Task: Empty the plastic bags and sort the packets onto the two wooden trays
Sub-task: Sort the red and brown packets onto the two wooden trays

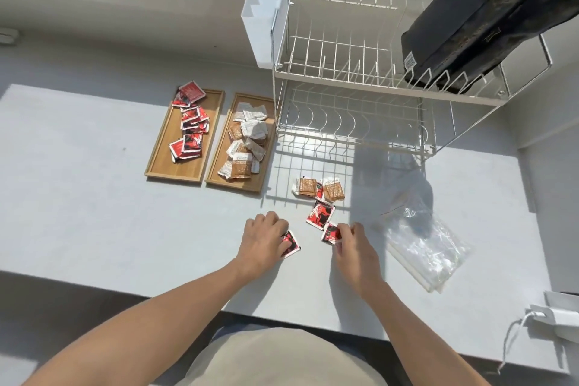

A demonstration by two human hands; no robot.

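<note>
Two wooden trays lie side by side at the back of the counter. The left tray point(163, 147) holds several red packets point(191, 122); the right tray point(219, 147) holds several brown and white packets point(247, 138). A small loose pile sits in front of the rack: two brown packets point(316, 186) and a red packet point(321, 212). My left hand point(261, 238) is closed on a red packet point(291, 244) lying on the counter. My right hand point(357, 247) pinches another red packet point(330, 233). Flat, clear plastic bags point(423, 247) lie to the right of my right hand.
A white two-tier wire dish rack point(360, 78) stands behind the loose pile, with a white plastic holder point(266, 9) on its left side and a black bag point(488, 16) resting on its top right. A white object with a cord point(554, 316) sits at the counter's right front edge.
</note>
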